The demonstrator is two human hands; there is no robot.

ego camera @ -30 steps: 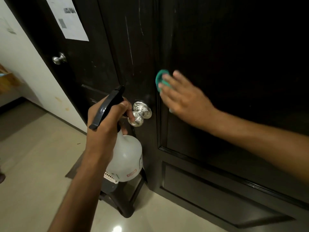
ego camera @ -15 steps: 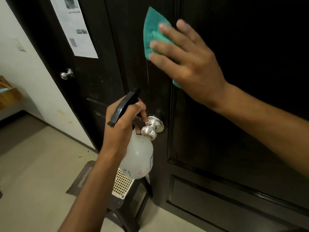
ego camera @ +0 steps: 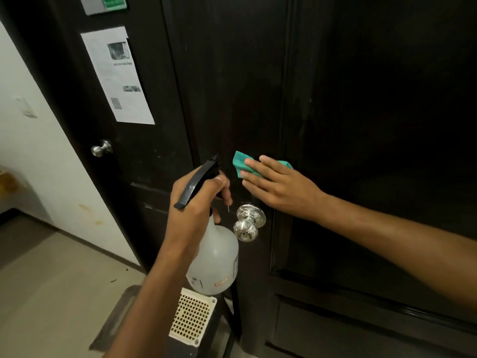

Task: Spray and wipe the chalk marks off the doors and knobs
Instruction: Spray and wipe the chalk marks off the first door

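The right hand (ego camera: pixel 281 184) pressed a green cloth (ego camera: pixel 238 162) flat against the dark door (ego camera: pixel 232 86), fingers straight, just above the knob (ego camera: pixel 246 224). The left hand (ego camera: pixel 196 202) gripped the neck of a spray bottle (ego camera: pixel 213 262), fingers curled round it below the black trigger head (ego camera: pixel 198 182), the nozzle pointed toward the door near the cloth. The knob carried pale scribbled marks on its round plate. A second knob (ego camera: pixel 101 148) stood on the neighbouring door (ego camera: pixel 144 151), well apart to the left.

Risks from this position, as judged:
- The bottle hung just beside the marked knob; a swing of the left hand could knock it against the metal.
- A spray fired now would probably wet the right hand's fingers rather than the door.
- A flat cloth was likely to skip the curved knob and leave marks in its grooves.
- Runoff could drip onto the perforated cream panel (ego camera: pixel 192 319) below.

Writing: a printed sheet (ego camera: pixel 118 76) on the left door showed small photographs and text, too small to read. A green sign (ego camera: pixel 113 1) above it and the red label on the bottle were likewise illegible.
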